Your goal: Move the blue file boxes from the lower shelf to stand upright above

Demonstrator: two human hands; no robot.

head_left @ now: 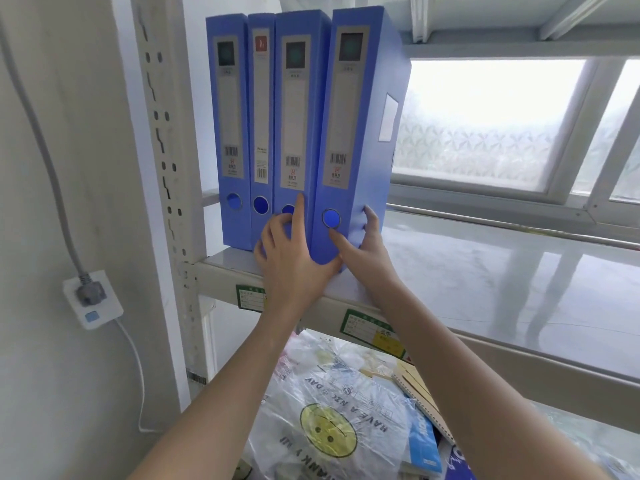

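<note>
Several blue file boxes stand upright in a row at the left end of the upper shelf (485, 278). The rightmost blue file box (360, 126) leans slightly to the left against its neighbour (296, 109). My right hand (363, 244) grips its lower end, thumb on the spine below the round finger hole, fingers along the right side. My left hand (287, 247) lies flat against the bottom of the neighbouring box, one finger raised in the gap between the two boxes.
A white slotted upright (162, 133) bounds the shelf on the left. The lower shelf holds a smiley-face plastic bag (332, 410), notebooks (419, 393) and papers. A wall socket with a plug (91, 296) is at the left. A frosted window (502, 123) is behind.
</note>
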